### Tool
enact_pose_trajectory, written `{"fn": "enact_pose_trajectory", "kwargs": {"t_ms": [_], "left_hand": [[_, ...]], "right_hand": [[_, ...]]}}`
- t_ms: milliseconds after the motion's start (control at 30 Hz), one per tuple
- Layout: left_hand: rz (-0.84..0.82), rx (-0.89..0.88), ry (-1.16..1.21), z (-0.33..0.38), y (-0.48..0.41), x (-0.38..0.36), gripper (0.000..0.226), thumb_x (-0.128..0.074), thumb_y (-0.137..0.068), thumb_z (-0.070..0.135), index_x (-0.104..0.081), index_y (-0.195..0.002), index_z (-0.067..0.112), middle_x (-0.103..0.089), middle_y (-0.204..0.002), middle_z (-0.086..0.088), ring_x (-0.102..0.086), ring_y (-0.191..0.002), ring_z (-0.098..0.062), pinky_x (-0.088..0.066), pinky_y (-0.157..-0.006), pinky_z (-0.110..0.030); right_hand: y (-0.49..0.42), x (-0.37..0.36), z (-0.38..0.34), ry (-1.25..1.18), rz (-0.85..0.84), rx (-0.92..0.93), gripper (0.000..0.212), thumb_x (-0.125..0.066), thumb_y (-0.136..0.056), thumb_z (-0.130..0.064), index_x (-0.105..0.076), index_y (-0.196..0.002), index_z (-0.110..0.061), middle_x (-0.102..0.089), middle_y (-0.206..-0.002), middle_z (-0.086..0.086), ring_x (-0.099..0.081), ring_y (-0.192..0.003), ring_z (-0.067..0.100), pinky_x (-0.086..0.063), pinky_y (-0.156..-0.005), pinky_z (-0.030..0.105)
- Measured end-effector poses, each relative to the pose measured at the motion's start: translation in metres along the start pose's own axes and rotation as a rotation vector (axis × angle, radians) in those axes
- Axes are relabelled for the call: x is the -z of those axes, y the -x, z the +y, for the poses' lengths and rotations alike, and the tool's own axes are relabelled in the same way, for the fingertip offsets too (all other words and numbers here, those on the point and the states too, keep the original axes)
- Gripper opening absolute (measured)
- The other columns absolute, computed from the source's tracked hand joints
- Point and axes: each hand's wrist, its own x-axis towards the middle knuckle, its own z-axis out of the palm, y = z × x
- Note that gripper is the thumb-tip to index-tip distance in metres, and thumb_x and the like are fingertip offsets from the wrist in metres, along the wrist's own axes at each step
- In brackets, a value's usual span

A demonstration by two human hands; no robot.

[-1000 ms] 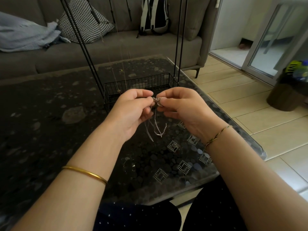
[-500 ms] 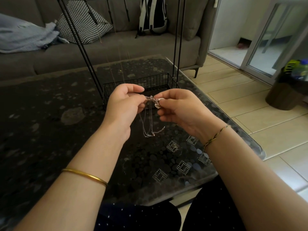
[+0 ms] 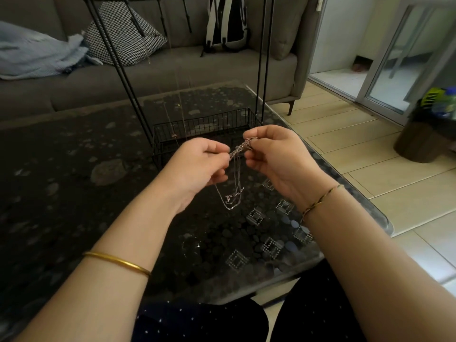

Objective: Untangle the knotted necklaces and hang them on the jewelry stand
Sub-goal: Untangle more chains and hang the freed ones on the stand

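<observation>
A tangle of thin silver necklaces (image 3: 234,193) hangs in the air between my hands, above the dark glass table (image 3: 74,193). My left hand (image 3: 197,166) pinches one side of the knot. My right hand (image 3: 274,154) pinches the other side, slightly higher, where the knotted clump (image 3: 243,146) shows. Loose loops and a clasp chain dangle below. The black wire jewelry stand (image 3: 202,127) stands just behind my hands, with a basket base and tall thin legs. A few fine chains (image 3: 182,114) hang from it; its top is out of frame.
A grey sofa (image 3: 172,67) with a checked cushion (image 3: 123,33), a blue cloth and a backpack (image 3: 228,23) runs along the back. Tiled floor and a sliding door lie to the right, with a dark bin (image 3: 424,134) near the table's right edge (image 3: 385,225).
My hands have drawn apart a little and the right one rose, stretching the knot between them. The hanging loops swung and now dangle lower and longer.
</observation>
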Motion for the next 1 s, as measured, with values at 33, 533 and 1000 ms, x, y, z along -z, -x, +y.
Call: {"fn": "enact_pose_trajectory", "kwargs": {"t_ms": [33,533,1000], "left_hand": [[0.013,-0.048,-0.132,-0.002,0.0,0.0,0.013,-0.057,-0.092,0.006,-0.062,-0.101,0.013,-0.062,-0.077,-0.001,-0.059,-0.066,-0.008,-0.056,-0.075,-0.031],[0.259,0.124,0.254,0.002,-0.007,-0.005,0.011,-0.051,-0.09,0.004,-0.056,-0.086,0.012,-0.065,-0.086,-0.003,-0.057,-0.072,-0.01,-0.051,-0.061,-0.024],[0.46,-0.423,-0.906,-0.006,-0.003,-0.013,0.006,-0.051,-0.093,0.01,-0.049,-0.097,0.014,-0.054,-0.087,0.0,-0.053,-0.082,-0.021,-0.047,-0.063,-0.038]], "right_hand": [[0.0,0.001,0.0,0.018,-0.002,0.001,0.023,-0.041,-0.095,0.002,-0.058,-0.086,-0.012,-0.056,-0.078,0.003,-0.054,-0.064,0.009,-0.05,-0.064,0.025],[0.007,-0.01,-0.002,-0.076,-0.101,-0.031,0.028,-0.029,-0.092,0.007,-0.05,-0.081,-0.009,-0.052,-0.078,0.012,-0.058,-0.063,0.019,-0.056,-0.074,0.037],[0.004,-0.01,0.002,0.208,-0.002,-0.076,0.019,-0.057,-0.081,-0.001,-0.045,-0.071,-0.012,-0.044,-0.067,0.003,-0.039,-0.054,0.014,-0.034,-0.049,0.027]]}}
